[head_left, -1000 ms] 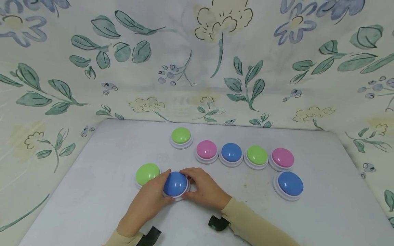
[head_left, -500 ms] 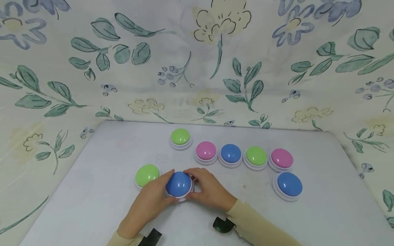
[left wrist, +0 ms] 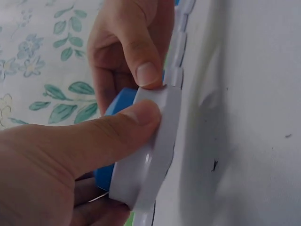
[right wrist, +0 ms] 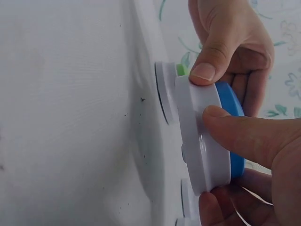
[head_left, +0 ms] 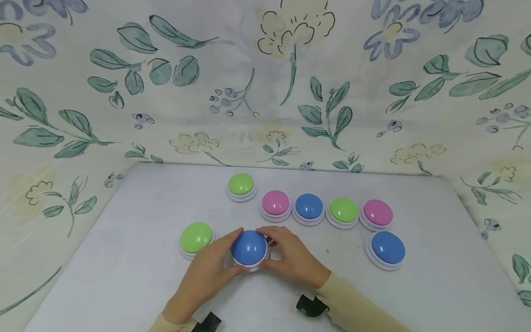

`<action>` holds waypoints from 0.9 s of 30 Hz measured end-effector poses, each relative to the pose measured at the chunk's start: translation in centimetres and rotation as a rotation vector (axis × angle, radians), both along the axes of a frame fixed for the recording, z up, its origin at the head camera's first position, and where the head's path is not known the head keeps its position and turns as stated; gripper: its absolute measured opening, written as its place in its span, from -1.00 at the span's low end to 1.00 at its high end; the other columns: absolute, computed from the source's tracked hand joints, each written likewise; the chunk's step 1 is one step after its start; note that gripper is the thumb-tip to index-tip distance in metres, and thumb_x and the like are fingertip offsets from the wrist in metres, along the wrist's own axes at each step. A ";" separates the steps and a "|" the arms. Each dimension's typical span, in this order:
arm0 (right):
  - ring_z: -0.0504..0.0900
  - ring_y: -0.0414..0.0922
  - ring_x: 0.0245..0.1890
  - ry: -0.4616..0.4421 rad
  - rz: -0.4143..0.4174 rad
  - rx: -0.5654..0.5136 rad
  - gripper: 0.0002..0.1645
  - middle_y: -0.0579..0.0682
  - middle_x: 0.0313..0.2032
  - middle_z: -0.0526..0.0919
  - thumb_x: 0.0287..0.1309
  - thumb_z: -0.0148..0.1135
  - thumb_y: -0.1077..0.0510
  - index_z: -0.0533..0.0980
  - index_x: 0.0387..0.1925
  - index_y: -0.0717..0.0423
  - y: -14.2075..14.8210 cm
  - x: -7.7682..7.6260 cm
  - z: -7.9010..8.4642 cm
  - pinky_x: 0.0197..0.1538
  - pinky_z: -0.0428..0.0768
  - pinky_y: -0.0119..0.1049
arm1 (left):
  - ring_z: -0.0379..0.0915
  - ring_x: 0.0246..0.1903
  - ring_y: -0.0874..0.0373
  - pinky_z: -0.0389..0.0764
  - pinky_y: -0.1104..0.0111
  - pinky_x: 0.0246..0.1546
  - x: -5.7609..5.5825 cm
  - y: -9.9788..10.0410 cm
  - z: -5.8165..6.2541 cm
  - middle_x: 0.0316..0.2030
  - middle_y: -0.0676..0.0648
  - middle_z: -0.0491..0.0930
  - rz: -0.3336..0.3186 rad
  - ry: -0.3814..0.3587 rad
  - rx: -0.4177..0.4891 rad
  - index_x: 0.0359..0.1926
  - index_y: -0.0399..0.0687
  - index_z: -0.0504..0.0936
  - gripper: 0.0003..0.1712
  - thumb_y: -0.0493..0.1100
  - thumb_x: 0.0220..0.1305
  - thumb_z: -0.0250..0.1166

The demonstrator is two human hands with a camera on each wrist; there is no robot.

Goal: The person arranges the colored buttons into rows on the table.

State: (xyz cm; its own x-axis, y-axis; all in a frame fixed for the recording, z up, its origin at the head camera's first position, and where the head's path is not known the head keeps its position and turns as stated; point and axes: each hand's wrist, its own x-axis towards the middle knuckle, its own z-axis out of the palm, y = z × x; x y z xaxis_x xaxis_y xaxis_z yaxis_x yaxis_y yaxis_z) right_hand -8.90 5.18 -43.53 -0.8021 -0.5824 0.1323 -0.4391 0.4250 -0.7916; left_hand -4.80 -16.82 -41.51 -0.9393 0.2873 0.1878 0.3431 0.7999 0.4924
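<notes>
A blue dome push button with a white round base is held between both hands near the front middle of the table. My left hand grips its left side, and my right hand grips the right side. In the left wrist view the left thumb presses on the white base. The right thumb does the same in the right wrist view. Whether the base touches the table, I cannot tell. Just left of the left hand lies a green button, its base partly hidden by that hand.
Farther back on the white table stand a green button, a pink one, a blue one, another green one and another pink one. A blue button sits at right. Floral cloth hangs behind.
Both hands have moved a little to the right with the blue button between them, widening its distance from the left green button. The other buttons stay in place.
</notes>
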 end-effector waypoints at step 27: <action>0.52 -0.15 0.07 0.023 -0.070 0.017 -0.11 -0.04 0.27 0.50 0.00 0.58 0.17 0.39 0.37 0.09 3.7 1.7 0.8 0.12 0.64 -0.17 | 0.49 0.23 0.00 0.54 0.18 0.20 0.7 2.7 -1.1 0.26 -0.12 0.54 -0.081 0.097 0.153 0.37 -0.20 0.45 0.01 -0.06 -0.15 0.67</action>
State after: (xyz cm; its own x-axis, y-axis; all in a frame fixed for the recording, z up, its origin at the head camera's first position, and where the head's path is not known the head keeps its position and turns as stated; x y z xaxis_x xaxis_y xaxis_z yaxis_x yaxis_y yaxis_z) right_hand -7.22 8.84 -42.76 -0.8376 -0.5276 0.1420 -0.4261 0.4681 -0.7742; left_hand -4.11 -14.11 -42.65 -0.8897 0.3222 0.3235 0.4549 0.6863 0.5675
